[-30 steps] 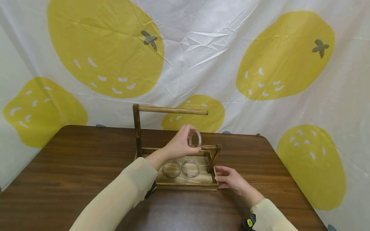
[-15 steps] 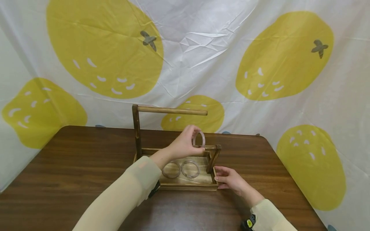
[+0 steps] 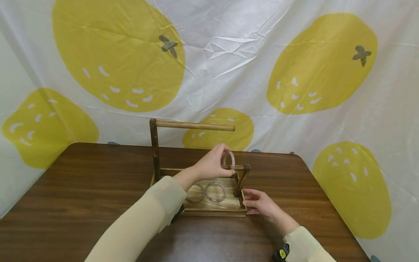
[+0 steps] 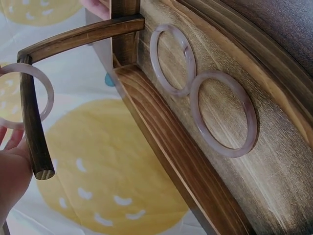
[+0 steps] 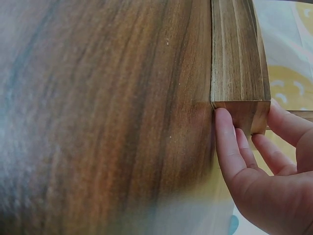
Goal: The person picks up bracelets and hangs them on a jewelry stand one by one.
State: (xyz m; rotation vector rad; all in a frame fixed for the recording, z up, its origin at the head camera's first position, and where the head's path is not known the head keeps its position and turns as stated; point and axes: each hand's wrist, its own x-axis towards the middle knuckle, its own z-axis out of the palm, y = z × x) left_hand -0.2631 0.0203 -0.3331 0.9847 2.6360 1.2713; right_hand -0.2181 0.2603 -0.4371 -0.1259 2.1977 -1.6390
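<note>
In the head view my left hand (image 3: 211,163) pinches a pale, translucent bangle (image 3: 233,160) upright, with its thumb below. The left wrist view shows this bangle (image 4: 48,95) around the dark lower bar (image 4: 32,117) of a wooden jewelry stand, partly crossed by the bar. Two more bangles lie flat and side by side in the stand's tray: the right one (image 3: 215,192) shows whole, the left one (image 3: 195,193) partly behind my sleeve. My right hand (image 3: 263,204) holds the tray's right end, thumb and fingertips against the wood (image 5: 244,115).
A taller bar (image 3: 196,125) rises at the left of the stand on its own post (image 3: 155,149), bare along its length. The short post (image 3: 242,180) carries the lower bar at the right. Beneath is a brown table (image 3: 91,182), and behind it hangs a lemon-print cloth (image 3: 229,72).
My left hand and the pinched bangle have moved right along the lower bar, towards the short post. The right hand and the stand keep their places.
</note>
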